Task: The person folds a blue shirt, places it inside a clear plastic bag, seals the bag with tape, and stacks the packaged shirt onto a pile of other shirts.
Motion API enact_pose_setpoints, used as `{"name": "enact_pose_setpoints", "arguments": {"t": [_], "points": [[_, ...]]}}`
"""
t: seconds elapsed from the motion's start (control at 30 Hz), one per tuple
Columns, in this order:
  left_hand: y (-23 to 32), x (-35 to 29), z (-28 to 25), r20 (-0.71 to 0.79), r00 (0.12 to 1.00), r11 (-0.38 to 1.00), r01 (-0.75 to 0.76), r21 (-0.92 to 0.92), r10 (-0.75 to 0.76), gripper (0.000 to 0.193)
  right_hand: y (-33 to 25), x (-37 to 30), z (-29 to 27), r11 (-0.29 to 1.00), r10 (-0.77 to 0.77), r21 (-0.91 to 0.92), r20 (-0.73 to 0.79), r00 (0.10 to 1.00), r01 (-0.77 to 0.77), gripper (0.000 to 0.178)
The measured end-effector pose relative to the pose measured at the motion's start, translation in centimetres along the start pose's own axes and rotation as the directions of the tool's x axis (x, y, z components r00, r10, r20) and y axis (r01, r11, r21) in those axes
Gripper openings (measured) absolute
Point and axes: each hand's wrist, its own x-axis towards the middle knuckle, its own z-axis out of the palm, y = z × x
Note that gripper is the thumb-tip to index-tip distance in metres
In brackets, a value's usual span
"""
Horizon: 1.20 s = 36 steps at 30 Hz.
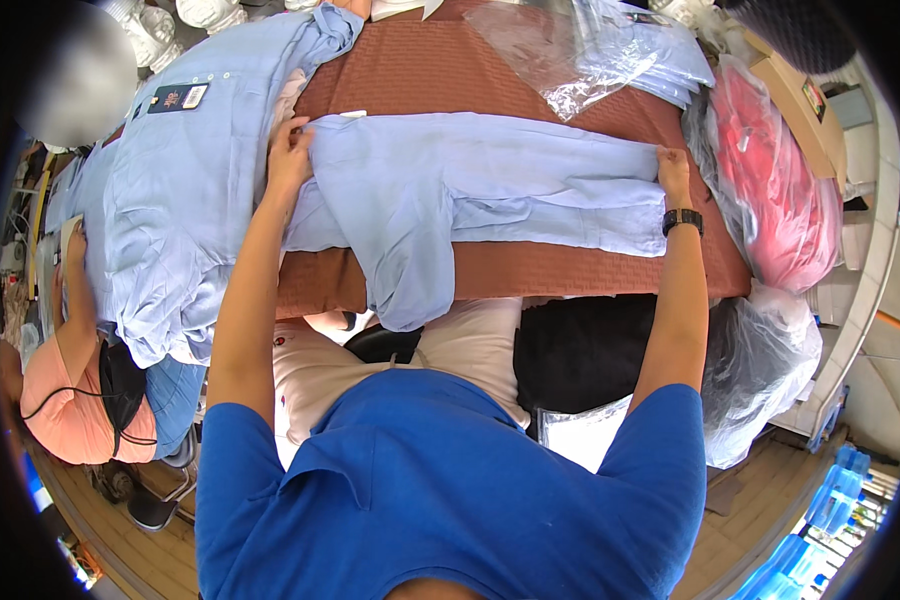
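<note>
A light blue shirt [530, 160] lies stretched sideways across the brown cloth-covered table [400, 75], folded lengthwise. One sleeve [410, 265] hangs down over the near edge. My left hand [288, 155] pinches the shirt's left end, close to a small white tag. At the other end my right hand [674, 175], with a dark watch on the wrist, is closed on the hem corner. Left of my left hand is a pile of similar light blue shirts [170, 180]; the top one carries a dark hang tag [178, 97].
Clear plastic bags [570, 70] and folded blue garments [660, 60] lie at the far right. Red bagged goods [770, 180] and a cardboard box [795, 110] stand right of the table. A co-worker in an orange top [65, 400] sits at left, one hand by the pile.
</note>
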Motion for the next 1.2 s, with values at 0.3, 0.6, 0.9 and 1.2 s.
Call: {"name": "enact_pose_setpoints", "arguments": {"t": [0.3, 0.6, 0.9, 1.2], "points": [[1.1, -1.2, 1.0, -0.059, 0.987, 0.961, -0.129, 0.243, 0.148, 0.018, -1.1, -0.6, 0.6, 0.977, -0.051, -0.208, -0.042, 0.998, 0.041, 0.039], [1.0, -1.8, 0.2, -0.086, 0.995, 0.965, -0.021, 0.261, 0.045, 0.022, 0.8, -0.7, 0.7, 0.999, -0.007, 0.033, 0.042, 0.999, 0.006, 0.045], [0.6, -0.3, -1.1, -0.049, 0.839, 0.711, -0.426, 0.559, 0.541, 0.035, -7.0, -5.5, 2.0, 0.766, -0.306, -0.615, -0.091, 0.948, 0.188, 0.039], [0.9, 4.6, -1.6, 0.314, 0.923, 0.765, -0.364, 0.531, 0.221, 0.04, -28.7, -20.4, 12.6, 0.508, -0.861, 0.426, 0.228, 0.454, 0.749, 0.029]]}}
